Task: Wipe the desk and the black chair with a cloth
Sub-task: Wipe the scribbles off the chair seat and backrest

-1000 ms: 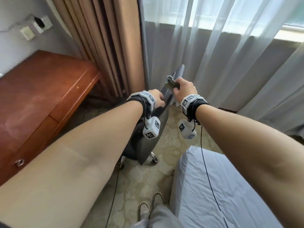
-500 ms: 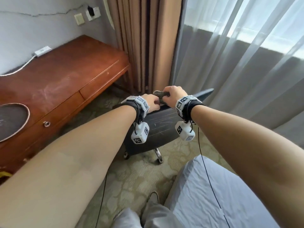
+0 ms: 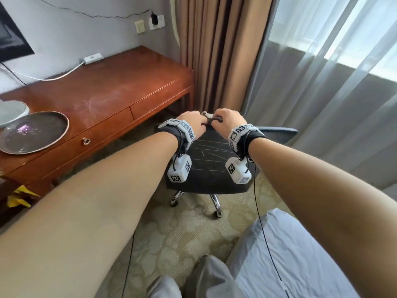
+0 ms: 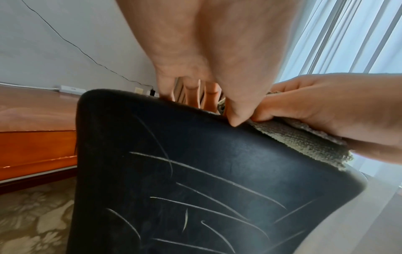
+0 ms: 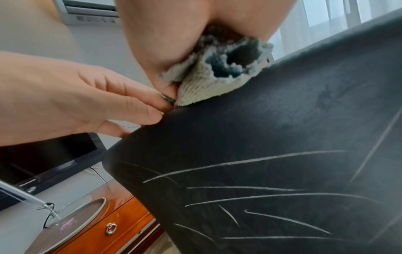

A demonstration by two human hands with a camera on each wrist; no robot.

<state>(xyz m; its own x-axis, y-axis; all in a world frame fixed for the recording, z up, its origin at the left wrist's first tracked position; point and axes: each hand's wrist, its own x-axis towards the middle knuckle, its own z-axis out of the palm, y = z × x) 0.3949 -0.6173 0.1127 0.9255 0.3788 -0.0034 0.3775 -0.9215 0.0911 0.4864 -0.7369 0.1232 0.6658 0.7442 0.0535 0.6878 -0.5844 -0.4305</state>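
Note:
The black chair (image 3: 206,166) stands between the desk and the bed, its scratched backrest facing me. My left hand (image 3: 193,122) grips the backrest's top edge, fingers (image 4: 191,89) curled over the far side and thumb on the near side. Right beside it, my right hand (image 3: 227,120) holds a bunched grey cloth (image 3: 206,114) against the same edge. The cloth (image 5: 213,86) is squeezed in my right palm and drapes onto the backrest (image 5: 282,137); it also hangs over the edge as a cloth (image 4: 304,142) in the left wrist view. The red-brown wooden desk (image 3: 111,95) lies to the left.
A round dark tray (image 3: 34,132) and a lamp base (image 3: 12,110) sit on the desk's left part, a white power strip (image 3: 92,58) at its back. Brown curtains (image 3: 214,50) and sheer curtains hang behind the chair. The bed (image 3: 290,254) is at lower right.
The chair has turned from edge-on by the curtains to back-on near the desk, with both hands holding its top edge throughout. My view has swung left, showing more desk.

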